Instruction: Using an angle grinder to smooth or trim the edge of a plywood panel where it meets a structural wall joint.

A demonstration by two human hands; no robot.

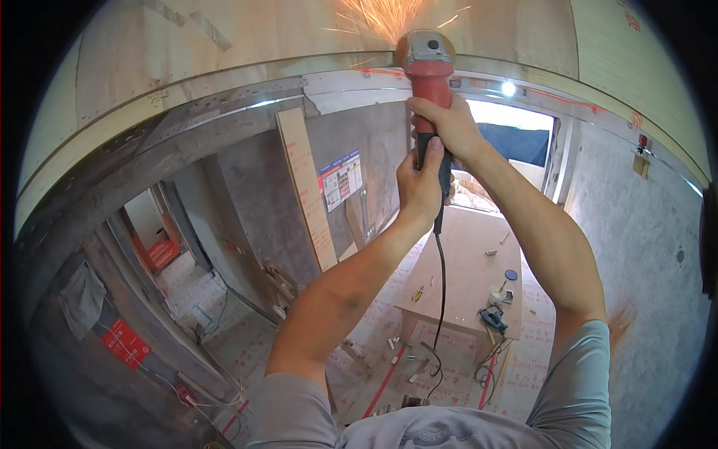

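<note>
Both raised forearms end in hands, left hand (420,183) and right hand (449,127), fully closed around the red angle grinder (428,71) overhead, where sparks (385,16) spraying just above could fall toward the face, or the dangling cord (441,299) could snag.

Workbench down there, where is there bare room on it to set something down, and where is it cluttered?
The wooden workbench is mostly bare across its middle and far end, between the dangling power cord and the right edge. Its near right corner is crowded with a dark power tool, a blue disc and small items. A yellow-handled tool lies near the left edge.
</note>
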